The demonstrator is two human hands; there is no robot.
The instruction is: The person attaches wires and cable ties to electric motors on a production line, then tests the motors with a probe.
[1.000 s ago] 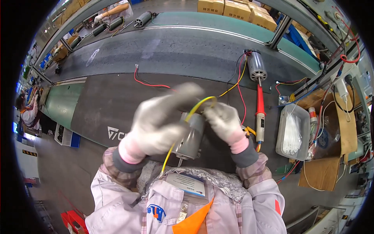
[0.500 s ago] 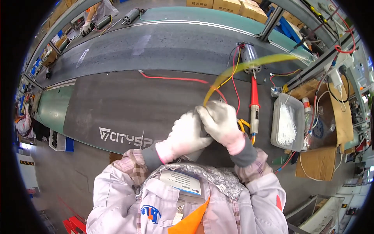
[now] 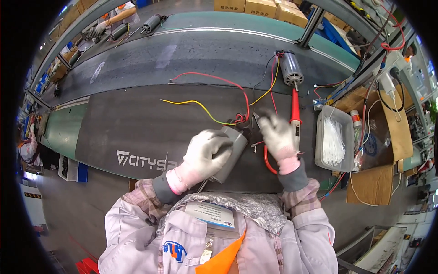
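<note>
A grey cylindrical motor (image 3: 235, 148) lies tilted on the dark mat in front of me. Red and yellow wires (image 3: 200, 107) run from its far end, spread across the mat. Over the motor's left side is my left hand (image 3: 205, 155), in a white glove; its fingers are loosely curled, with a gap to the thumb and nothing visible between. To the right of the motor, my gloved right hand (image 3: 279, 134) is blurred by motion. It closes round a hand tool with a curved red handle (image 3: 268, 160) below the palm and a pointed grey tip by the fingers.
Beyond my right hand lie a red-handled tool with a grey body (image 3: 295, 107) and a second motor (image 3: 291, 68). A clear tub of white cable ties (image 3: 335, 141) stands beside an open cardboard box (image 3: 397, 150). Another person's gloved hand (image 3: 96, 31) is at the far left.
My hands have moved apart; the right one has gone right and now has the red-handled tool. The yellow wire has dropped from my hands onto the mat, and the red wire has shifted.
</note>
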